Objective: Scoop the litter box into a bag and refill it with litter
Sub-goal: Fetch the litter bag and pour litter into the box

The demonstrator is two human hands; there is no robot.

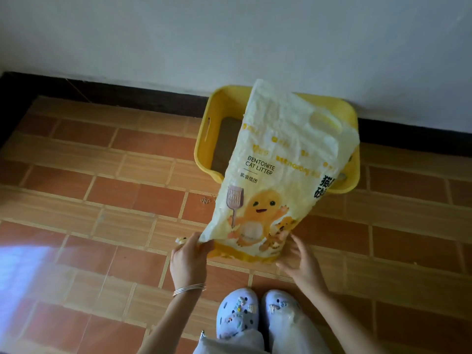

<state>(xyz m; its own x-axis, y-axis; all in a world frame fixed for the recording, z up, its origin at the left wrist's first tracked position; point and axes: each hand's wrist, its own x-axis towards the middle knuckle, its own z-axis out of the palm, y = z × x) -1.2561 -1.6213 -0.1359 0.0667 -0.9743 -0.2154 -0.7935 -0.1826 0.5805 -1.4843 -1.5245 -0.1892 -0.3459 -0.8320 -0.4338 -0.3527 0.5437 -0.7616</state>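
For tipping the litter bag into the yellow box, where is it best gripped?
Probably by its bottom corners, from the person's side. The litter bag leans mouth-first over the box, its base nearest the feet. The left hand already pinches one corner; the right hand touches the other.

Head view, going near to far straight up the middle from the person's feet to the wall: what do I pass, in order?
Light blue clogs → left hand gripping, and right hand touching, the bottom end of the cat litter bag → its far end over the yellow litter box → black baseboard → white wall.
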